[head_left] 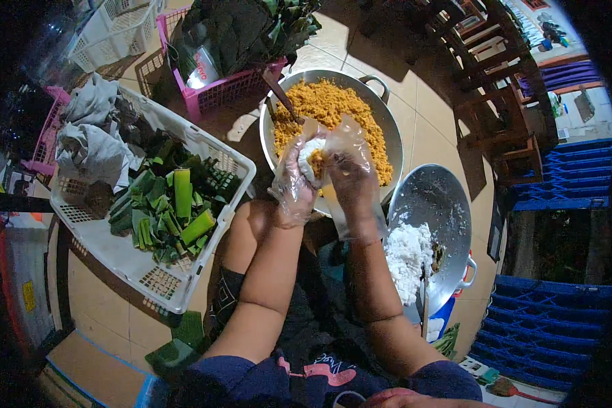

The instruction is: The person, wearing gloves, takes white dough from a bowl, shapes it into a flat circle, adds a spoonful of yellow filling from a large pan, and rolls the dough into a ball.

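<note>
Over the near rim of a large metal pan of crumbly orange filling (340,102), my left hand (296,178) cups a lump of white rice (310,155). Some of the orange filling shows on the side of the lump that faces right. My right hand (350,178) is beside it, fingers bent in against the filling; its fingertips are partly hidden. Clear plastic gloves cover both hands. To the right, a wide metal wok (449,197) holds a mound of white rice (409,262), with a long-handled utensil (426,306) standing in it.
At left a white plastic crate (163,292) holds cut banana leaves (177,211) and a grey cloth (92,139). A pink crate (217,95) of dark leaves stands behind. A wooden-handled utensil (279,95) leans in the pan. Wooden furniture (500,115) is at the far right.
</note>
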`<state>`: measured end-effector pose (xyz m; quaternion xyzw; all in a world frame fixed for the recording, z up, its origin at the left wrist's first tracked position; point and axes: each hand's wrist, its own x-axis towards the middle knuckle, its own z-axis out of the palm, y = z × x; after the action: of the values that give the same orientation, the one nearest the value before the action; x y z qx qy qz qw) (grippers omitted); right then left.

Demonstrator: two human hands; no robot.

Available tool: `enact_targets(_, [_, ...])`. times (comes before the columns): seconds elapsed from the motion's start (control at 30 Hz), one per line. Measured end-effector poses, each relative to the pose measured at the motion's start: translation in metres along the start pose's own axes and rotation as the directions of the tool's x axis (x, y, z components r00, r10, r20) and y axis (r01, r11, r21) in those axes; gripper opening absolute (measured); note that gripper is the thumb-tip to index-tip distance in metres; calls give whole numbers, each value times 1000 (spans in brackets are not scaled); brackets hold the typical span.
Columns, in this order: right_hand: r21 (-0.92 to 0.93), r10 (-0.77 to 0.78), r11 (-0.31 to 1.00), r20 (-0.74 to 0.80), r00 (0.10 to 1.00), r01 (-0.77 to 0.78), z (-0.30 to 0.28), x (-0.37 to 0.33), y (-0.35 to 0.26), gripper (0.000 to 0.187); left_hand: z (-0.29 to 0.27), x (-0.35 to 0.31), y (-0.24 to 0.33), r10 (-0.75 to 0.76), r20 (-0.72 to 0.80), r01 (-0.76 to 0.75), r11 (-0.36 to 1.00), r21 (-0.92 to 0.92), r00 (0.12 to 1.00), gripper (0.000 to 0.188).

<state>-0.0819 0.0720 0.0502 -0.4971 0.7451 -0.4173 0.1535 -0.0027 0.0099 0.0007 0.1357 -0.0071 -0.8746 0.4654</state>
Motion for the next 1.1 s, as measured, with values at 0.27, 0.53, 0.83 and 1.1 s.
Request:
enact_targets(0.27, [728,331,647,0,944,-227,-13,-1,0,16,-17,13,-3,-98,168,128,976,-178,981,40])
enact_targets(0.53, [83,85,994,-186,979,-70,-37,-6,35,27,-10,12,-7,12,176,6,995,-101,984,40])
enact_targets(0.83, [230,-127,969,163,979,87,16,-9,2,21,-3,1,-4,91,-102,-63,966,250,991,40])
enact_targets(1.1, [648,253,665,272,928,-371,-7,-25,5,28,-2,-13,-26,-35,-63,30,996,-87,997,38])
